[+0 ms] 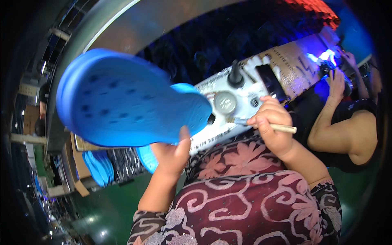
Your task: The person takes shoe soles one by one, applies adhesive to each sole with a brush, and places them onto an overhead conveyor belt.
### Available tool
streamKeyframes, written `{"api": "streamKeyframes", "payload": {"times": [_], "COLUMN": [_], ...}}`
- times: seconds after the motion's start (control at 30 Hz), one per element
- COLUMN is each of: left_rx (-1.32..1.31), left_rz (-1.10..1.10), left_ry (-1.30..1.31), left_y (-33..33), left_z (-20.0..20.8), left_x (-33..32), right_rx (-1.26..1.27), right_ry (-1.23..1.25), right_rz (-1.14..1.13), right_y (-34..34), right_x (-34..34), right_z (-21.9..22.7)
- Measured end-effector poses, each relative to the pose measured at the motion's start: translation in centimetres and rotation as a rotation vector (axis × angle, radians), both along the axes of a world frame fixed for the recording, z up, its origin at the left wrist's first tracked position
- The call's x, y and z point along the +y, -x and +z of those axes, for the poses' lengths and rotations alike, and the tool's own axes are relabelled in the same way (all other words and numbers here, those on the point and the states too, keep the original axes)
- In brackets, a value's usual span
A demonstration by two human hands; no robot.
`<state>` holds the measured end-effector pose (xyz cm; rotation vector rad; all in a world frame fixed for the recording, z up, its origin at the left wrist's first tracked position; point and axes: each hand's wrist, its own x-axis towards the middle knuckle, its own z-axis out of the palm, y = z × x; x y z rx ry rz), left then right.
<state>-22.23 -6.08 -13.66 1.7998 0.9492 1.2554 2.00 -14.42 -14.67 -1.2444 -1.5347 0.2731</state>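
Note:
A blue foam clog (134,102) with dark holes across its broad end is raised at the left, slightly blurred. My left hand (171,154) grips it by the narrower end from below, thumb on its near edge. In my right hand (272,122) is a brush (286,128) with a pale wooden handle, pinched between thumb and fingers. Its bristle end points left, beside a round cup (225,102) of greyish content. Another blue piece shows behind the clog's narrow end, mostly hidden.
A dark cone-shaped object (235,76) and a black phone (270,83) lie past the cup on the white-covered work surface (212,132). Blue clogs (98,167) sit in a carton at lower left. At right, a co-worker's arm (328,108) reaches toward a bright blue-white light.

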Motion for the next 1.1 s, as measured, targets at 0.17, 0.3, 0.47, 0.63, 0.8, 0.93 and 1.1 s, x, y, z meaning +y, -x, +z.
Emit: {"api": "streamKeyframes", "payload": {"times": [0.17,0.3,0.47,0.63,0.8,0.93,1.1], "left_rx": [-0.260,-0.135,-0.071,-0.760,-0.529,-0.149,0.637], "left_rz": [-0.270,-0.748,-1.125,-0.642,-0.923,-0.671,-0.044], "left_ry": [0.420,0.845,0.706,0.886,0.704,0.665,0.197], "left_y": [0.1,-3.5,-21.4,-33.7,-28.4,-15.4,4.7], "left_z": [5.9,10.3,16.3,22.9,17.6,5.8,-6.5], "left_x": [0.8,0.8,7.0,10.8,7.8,7.3,4.6], "right_rx": [0.095,0.111,0.168,0.223,0.360,0.420,0.484], "right_ry": [0.034,0.006,0.114,0.109,0.201,0.202,0.281], "right_rz": [-0.167,-0.138,-0.308,-0.272,-0.270,-0.205,-0.154], "right_y": [-2.4,-4.4,-6.5,-7.2,-7.7,-6.9,-5.2], "right_x": [-1.7,-3.2,-5.1,-5.1,-5.1,-4.6,-4.2], "right_z": [-1.6,-2.9,-3.7,-2.8,-4.6,-5.6,-6.1]}}
